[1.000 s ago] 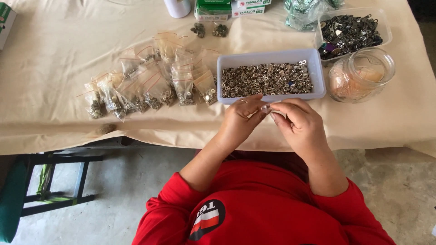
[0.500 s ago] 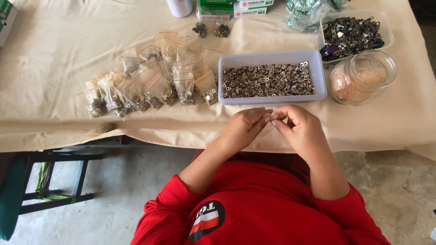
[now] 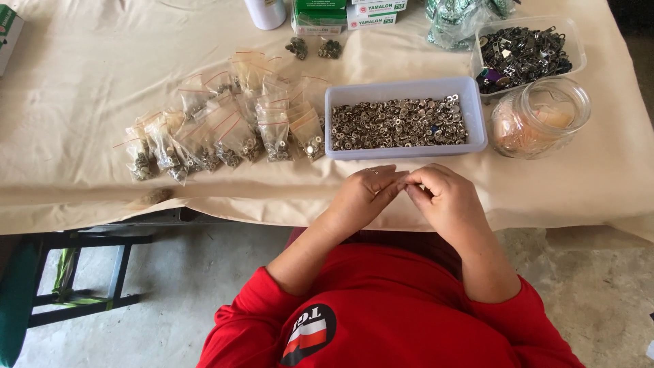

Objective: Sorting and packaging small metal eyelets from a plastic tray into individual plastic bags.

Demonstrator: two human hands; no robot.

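Pinching together at the table's near edge, the left hand (image 3: 361, 197) and right hand (image 3: 446, 197) meet fingertip to fingertip, both curled closed around something too small to make out, probably one of the small metal fasteners. A second ago the hands were raised just in front of the tray (image 3: 477, 116); they have since drawn back toward the body and now sit over the cloth (image 3: 82, 88) where it folds over the near edge. That suggests a piece was picked out and is now being worked between the fingers. The tray, full of fasteners (image 3: 398, 123), lies just beyond the hands, unmoved. Left of it a cluster of filled bags (image 3: 225, 126) fans across the cloth. At the far right corner stand a jar (image 3: 541, 119) and a tub (image 3: 572, 34) of darker hardware.
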